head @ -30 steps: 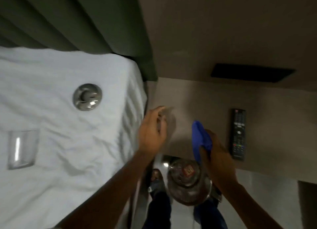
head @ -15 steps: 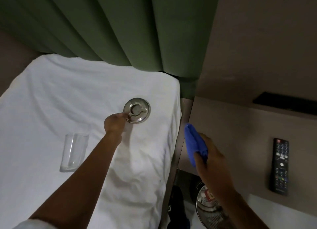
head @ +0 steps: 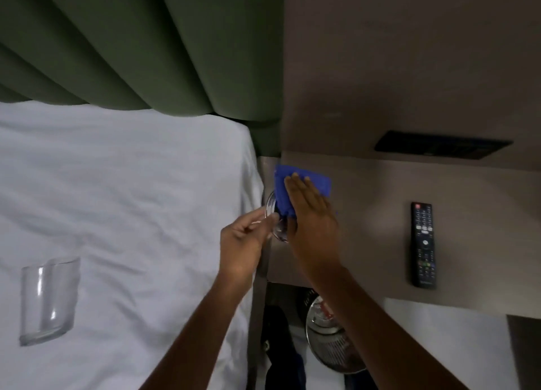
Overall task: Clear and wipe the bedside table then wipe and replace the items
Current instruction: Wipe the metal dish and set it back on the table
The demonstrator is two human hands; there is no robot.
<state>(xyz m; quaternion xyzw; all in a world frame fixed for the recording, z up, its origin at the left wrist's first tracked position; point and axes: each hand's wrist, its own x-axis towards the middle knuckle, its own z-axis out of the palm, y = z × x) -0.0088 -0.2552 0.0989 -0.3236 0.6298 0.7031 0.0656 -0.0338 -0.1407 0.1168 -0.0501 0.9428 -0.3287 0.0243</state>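
My left hand [head: 244,242] grips the round metal ashtray [head: 272,214] by its rim, holding it on edge over the gap between the bed and the bedside table [head: 371,214]. My right hand [head: 310,214] presses a blue cloth [head: 319,182] flat against the ashtray's face, and the cloth hides most of it. A black remote control [head: 423,244] lies on the table to the right. A clear drinking glass [head: 48,300] lies on its side on the white bedsheet [head: 131,199] at the left.
A green padded headboard [head: 140,47] runs behind the bed. A dark socket panel [head: 442,149] sits in the wall above the table. A metal mesh bin [head: 333,340] stands on the floor below the table's front edge, beside my feet.
My left hand has lifted the ashtray off the bed and brought it right to the table's edge. My right hand has spread the blue cloth over it. The view has swung right.
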